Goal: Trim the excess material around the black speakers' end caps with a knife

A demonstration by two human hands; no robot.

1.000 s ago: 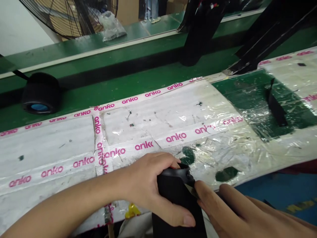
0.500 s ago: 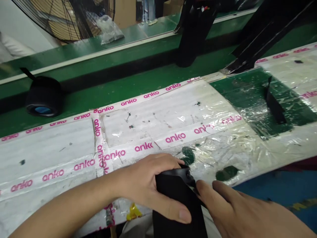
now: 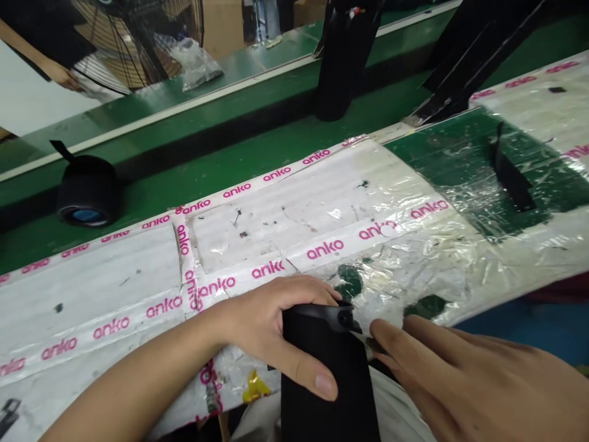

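Observation:
My left hand (image 3: 285,337) is wrapped round a black tube-shaped case (image 3: 329,380), its thumb lying across the front face. A dark, glossy rim with a small round hole tops the case. Close by on the right, my right hand (image 3: 455,368) has its fingers pinched together beside that rim. Something thin shows at its fingertips, too small and blurred to name. The lower end of the case runs out of the picture, in front of light-coloured cloth.
The worktable (image 3: 276,233) is covered in white sheet and "anko" tape. A black strap piece (image 3: 513,175) lies on its right. Behind, a green conveyor (image 3: 221,166) carries a black barrel-shaped speaker (image 3: 87,187) and a black upright cylinder (image 3: 345,67). Another person's hand (image 3: 62,75) is beyond, near a fan (image 3: 151,31).
The view has shifted slightly. My right hand has drawn a little away from the rim, while my left hand keeps its hold on the case. Another person's arm has appeared at the upper left.

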